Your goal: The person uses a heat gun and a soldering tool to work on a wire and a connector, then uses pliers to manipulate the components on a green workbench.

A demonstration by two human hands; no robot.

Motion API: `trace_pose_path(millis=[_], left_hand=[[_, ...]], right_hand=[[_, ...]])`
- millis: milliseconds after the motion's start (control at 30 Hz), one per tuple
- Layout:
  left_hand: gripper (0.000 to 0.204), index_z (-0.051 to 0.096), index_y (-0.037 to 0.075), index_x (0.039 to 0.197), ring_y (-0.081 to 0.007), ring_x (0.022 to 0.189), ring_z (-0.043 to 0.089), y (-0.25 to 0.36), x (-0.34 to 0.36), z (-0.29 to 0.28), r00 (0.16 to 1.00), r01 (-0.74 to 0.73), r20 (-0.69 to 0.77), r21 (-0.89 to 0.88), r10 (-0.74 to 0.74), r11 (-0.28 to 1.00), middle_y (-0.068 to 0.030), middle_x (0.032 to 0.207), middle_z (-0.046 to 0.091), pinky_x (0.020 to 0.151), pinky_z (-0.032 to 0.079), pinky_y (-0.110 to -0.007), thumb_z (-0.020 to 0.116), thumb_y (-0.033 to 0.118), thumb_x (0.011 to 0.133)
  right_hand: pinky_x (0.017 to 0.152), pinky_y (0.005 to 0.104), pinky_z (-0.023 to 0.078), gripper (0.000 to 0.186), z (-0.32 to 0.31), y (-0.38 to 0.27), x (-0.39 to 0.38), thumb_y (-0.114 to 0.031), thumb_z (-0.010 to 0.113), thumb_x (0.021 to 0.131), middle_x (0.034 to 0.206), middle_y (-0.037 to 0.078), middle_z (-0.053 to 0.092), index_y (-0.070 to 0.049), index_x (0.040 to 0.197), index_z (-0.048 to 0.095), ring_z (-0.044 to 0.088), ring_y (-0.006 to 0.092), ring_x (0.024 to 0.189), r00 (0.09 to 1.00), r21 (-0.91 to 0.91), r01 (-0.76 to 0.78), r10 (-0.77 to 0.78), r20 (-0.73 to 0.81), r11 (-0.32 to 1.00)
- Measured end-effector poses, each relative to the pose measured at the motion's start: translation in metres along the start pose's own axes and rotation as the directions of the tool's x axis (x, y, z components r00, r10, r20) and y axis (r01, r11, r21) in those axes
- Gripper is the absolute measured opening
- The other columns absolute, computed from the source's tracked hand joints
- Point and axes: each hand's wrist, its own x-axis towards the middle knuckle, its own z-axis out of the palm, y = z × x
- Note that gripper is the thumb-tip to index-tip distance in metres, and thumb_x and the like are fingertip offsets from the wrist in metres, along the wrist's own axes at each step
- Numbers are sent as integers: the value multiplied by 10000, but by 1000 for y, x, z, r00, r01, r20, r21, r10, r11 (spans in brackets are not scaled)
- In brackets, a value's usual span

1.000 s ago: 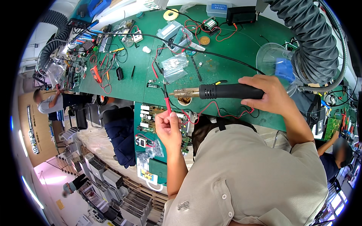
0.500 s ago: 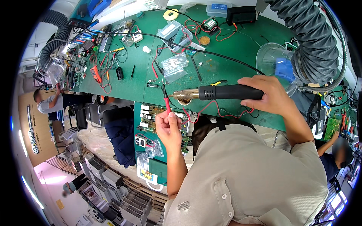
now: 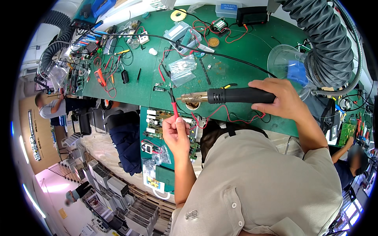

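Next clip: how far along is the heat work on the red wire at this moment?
Done: the right hand has the black-handled hot-air tool up and level, and the left hand pinches the red wire upright. In hand: the nozzle points at the wire's upper end, close beside it. Left: the wire is not set down, and the circuit board below lies untouched.

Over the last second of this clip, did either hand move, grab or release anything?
Almost nothing changed. The right hand keeps its grip on the black-handled hot-air tool, nozzle pointing left over the green bench mat. The left hand still pinches the red wire upright just under the nozzle, above the circuit board. Nothing was picked up or let go; the bench clutter sits as before.
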Motion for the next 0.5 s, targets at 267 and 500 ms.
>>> trace_pose_path(millis=[267, 500], left_hand=[[113, 501, 16, 1010, -50, 512, 453, -1, 0, 0, 1000, -2, -2, 5, 2, 1000, -33, 675, 579, 459, 353, -190, 550, 116, 988], [111, 502, 19, 1008, -47, 506, 446, -3, 0, 0, 1000, -10, -1, 11, 10, 1000, -32, 675, 578, 453, 347, -189, 550, 117, 987]], right_hand=[[627, 363, 502, 539, 1, 1, 1, -192, 830, 658, 848, 130, 667, -41, 1142, 648, 637, 316, 724, 1000, 2, 16, -16, -18, 1000], [629, 364, 500, 536, 0, 1, 1, -192, 829, 665, 842, 127, 663, -39, 1145, 647, 633, 315, 721, 1000, -1, 15, -15, -14, 1000]])
